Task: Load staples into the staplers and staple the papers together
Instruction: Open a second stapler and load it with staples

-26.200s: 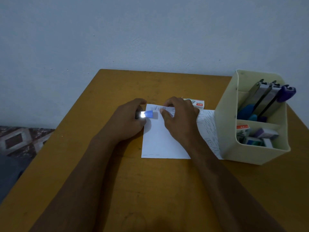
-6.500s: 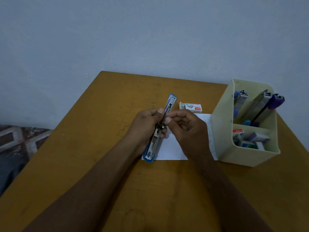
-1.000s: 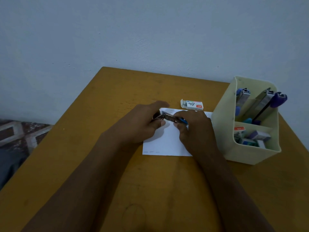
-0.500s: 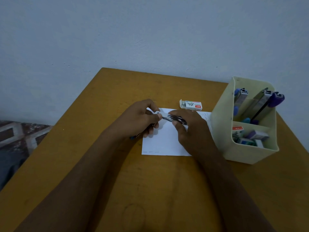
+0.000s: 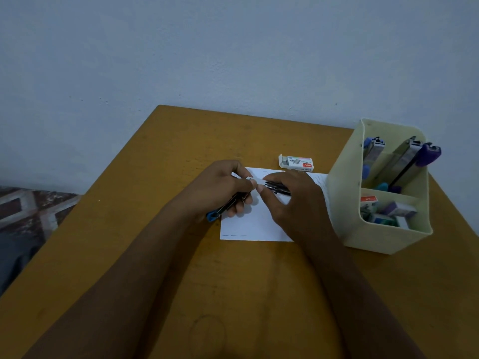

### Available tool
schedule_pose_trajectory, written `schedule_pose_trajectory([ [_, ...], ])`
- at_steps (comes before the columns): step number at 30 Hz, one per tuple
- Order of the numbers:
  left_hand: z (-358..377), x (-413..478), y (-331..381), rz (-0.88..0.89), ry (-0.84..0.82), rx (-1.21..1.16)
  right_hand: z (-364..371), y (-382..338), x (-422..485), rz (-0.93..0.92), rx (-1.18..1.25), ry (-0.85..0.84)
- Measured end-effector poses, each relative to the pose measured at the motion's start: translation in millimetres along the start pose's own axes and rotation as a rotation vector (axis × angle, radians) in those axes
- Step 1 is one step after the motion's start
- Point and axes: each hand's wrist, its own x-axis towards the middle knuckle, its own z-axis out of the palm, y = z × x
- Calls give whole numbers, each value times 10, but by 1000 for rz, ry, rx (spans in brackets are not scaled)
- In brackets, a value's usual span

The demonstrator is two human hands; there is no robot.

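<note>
A: So, what's on the table (image 5: pixel 155 255)?
B: Cream organizer (image 5: pixel 383 238) by the right edge; staplers (image 5: pixel 405 161) stand in its back compartment, small boxes (image 5: pixel 399 209) in the front one. White papers (image 5: pixel 254 226) lie flat just beside it, both hands over their far part.
A: Grips?
B: Left hand (image 5: pixel 220 187) has fingers curled round a blue stapler (image 5: pixel 225 207), blue end poking out near-left. Right hand (image 5: pixel 298 200) pinches a dark metal bar (image 5: pixel 277 189) w/ its fingertips, above the papers. Thumbs almost meet. Can't tell if bar & stapler are joined.
A: Staples?
B: Staple box (image 5: pixel 296 162), flap open, lies just beyond the papers, not touched by either hand
</note>
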Motion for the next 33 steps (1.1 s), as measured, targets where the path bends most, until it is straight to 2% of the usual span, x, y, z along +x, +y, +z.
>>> schedule_pose_trajectory([
  [5,-30,36,-45,33,37,44,-15,18,13,9,12,-49],
  [10,-8,58,-126,236,101,318,-5,46,19,39,-9,-42],
  [15,-11,27,-141,379,65,441,21,138,17,38,-46,-80],
  [20,-26,46,-149,402,75,637,27,161,22,-26,-66,-67],
  [24,-39,61,-159,426,58,736,27,150,23,0,-74,-70],
  [31,-25,35,-122,533,110,782,-9,120,34,22,-84,-31],
  [33,-25,37,-114,507,94,815,10,132,41,28,-93,-64],
])
